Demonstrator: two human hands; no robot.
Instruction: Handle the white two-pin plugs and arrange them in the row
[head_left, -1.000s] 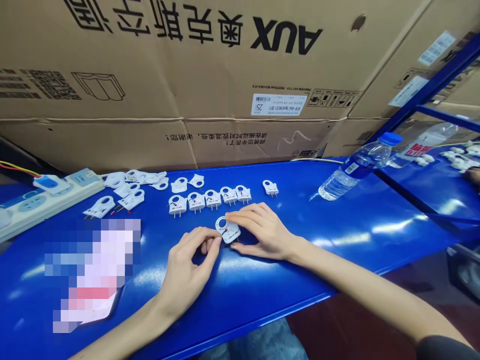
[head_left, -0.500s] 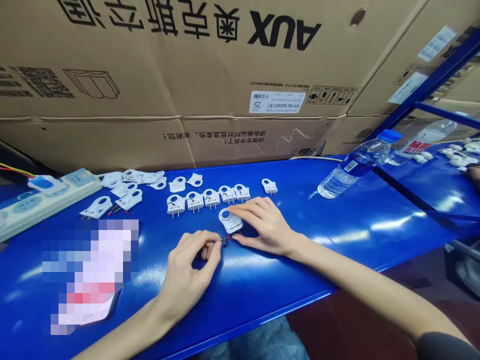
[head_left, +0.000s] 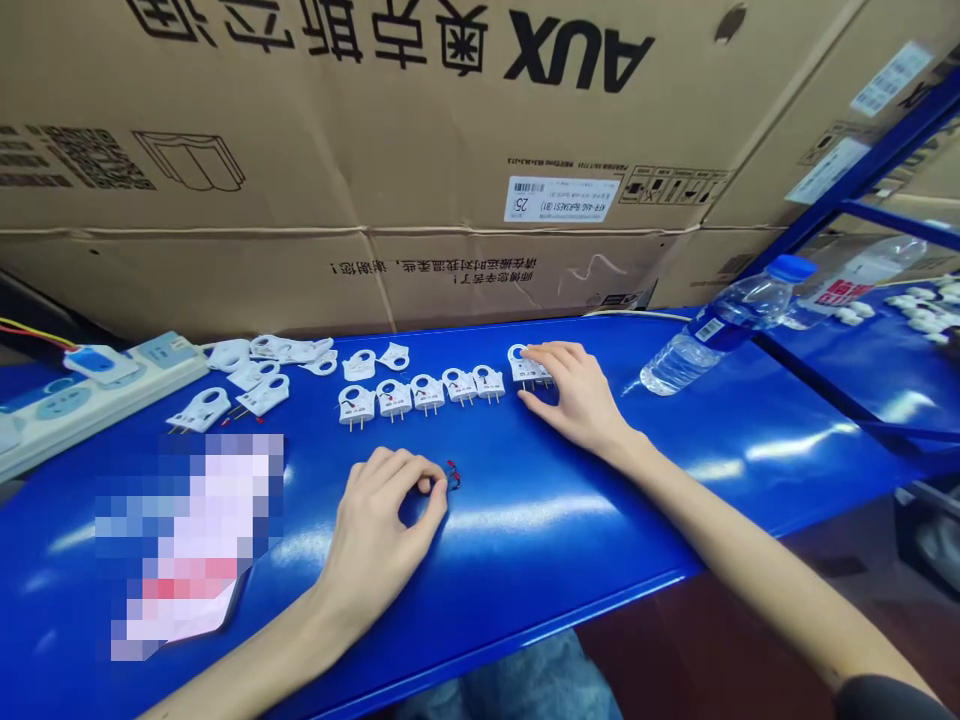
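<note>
My left hand is closed in a pinch, low over the middle of the blue table. Between thumb and forefinger it has a small red-and-black wire piece whose end sticks out to the right. Farther back, my right hand has its fingers round a white plug housing with a round hole and metal prongs; part of it is hidden by the fingers. Left of that hand, several similar white plug housings form a row, prongs toward me, some with small red and dark parts on them.
More white housings lie piled at the back left, beside a power strip. A blurred-out flat object lies at left. Water bottles lean by a blue metal frame at right. Cardboard boxes wall off the back.
My right hand has moved back and right, carrying the white plug housing away from the left hand to beside the lone housing. The left hand still pinches the wire piece.
</note>
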